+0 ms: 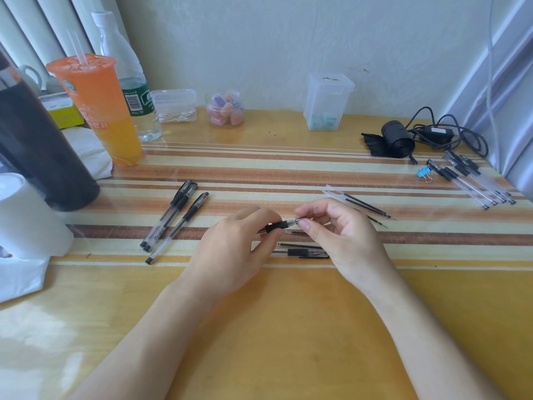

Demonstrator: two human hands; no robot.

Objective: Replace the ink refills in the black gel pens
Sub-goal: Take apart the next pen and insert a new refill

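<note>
My left hand (230, 249) grips a black gel pen (281, 225) by its rubber grip, held level above the striped mat. My right hand (337, 226) pinches the pen's clear tip end between thumb and forefinger. Under my hands lie another pen (300, 252) with a loose thin refill (300, 245) beside it. Three capped gel pens (173, 220) lie to the left. Loose refills (366, 206) lie to the right of my right hand. A pile of several more pens (473, 180) sits at the far right.
An orange drink cup (98, 111), a water bottle (132, 90) and a dark flask (37, 145) stand at the left. A white roll (26, 220) is near the left edge. Small plastic boxes and a jar (226, 109) line the wall. A black cable bundle (418, 137) and a blue clip (424, 171) lie at the back right.
</note>
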